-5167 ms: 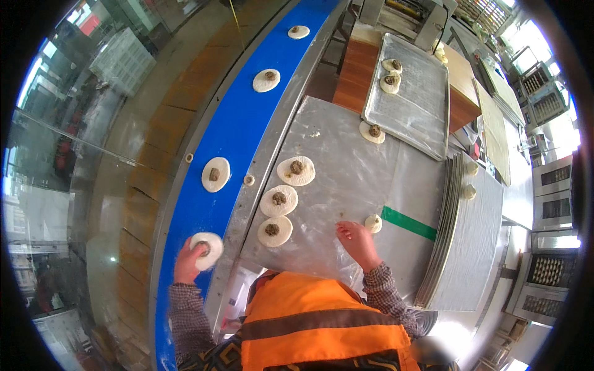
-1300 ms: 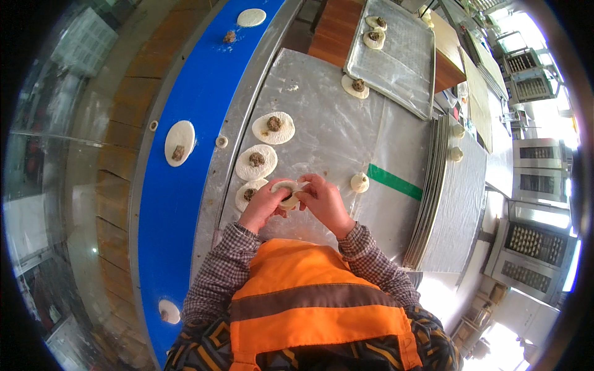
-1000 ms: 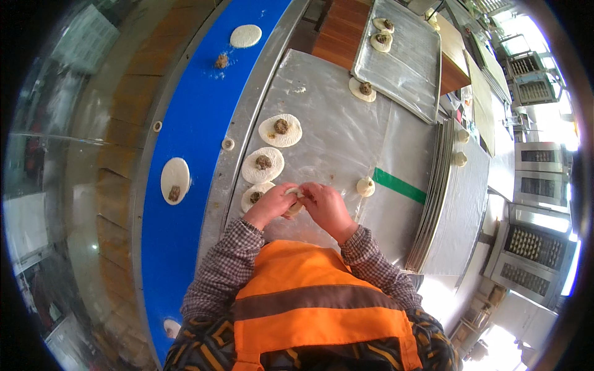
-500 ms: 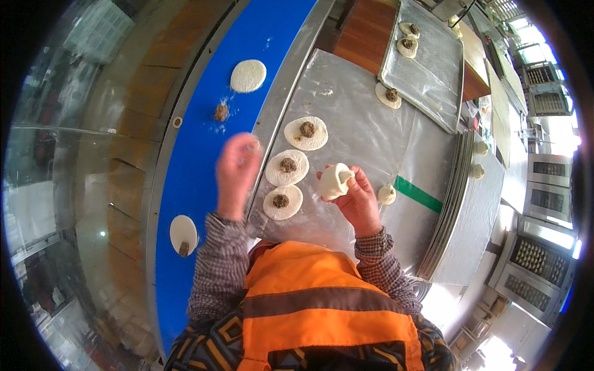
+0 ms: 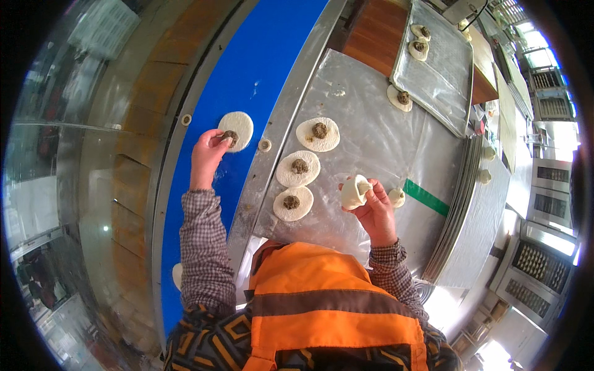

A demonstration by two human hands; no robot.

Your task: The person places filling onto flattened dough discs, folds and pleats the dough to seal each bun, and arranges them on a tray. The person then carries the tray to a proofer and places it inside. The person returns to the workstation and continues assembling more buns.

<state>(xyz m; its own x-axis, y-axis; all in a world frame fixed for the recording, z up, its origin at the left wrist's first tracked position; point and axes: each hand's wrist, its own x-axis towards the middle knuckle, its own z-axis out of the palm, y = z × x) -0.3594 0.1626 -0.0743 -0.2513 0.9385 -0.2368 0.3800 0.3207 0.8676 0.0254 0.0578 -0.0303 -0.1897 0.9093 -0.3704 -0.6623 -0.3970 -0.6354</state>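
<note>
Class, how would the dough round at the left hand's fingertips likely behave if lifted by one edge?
The dough round looks thin and flat, so it would probably sag. Its filling sits uncovered and off-centre, so it might slide off.

Left of centre, the left hand (image 5: 209,154) pinches dark filling (image 5: 231,136) at a dough round (image 5: 244,125) on the blue belt (image 5: 266,68); right of centre, the right hand (image 5: 377,213) holds gathered dough (image 5: 353,193). 3 filled rounds (image 5: 299,166) lie mid-frame, 2 filled pieces (image 5: 419,53) on the upper-right tray (image 5: 433,89).
</note>
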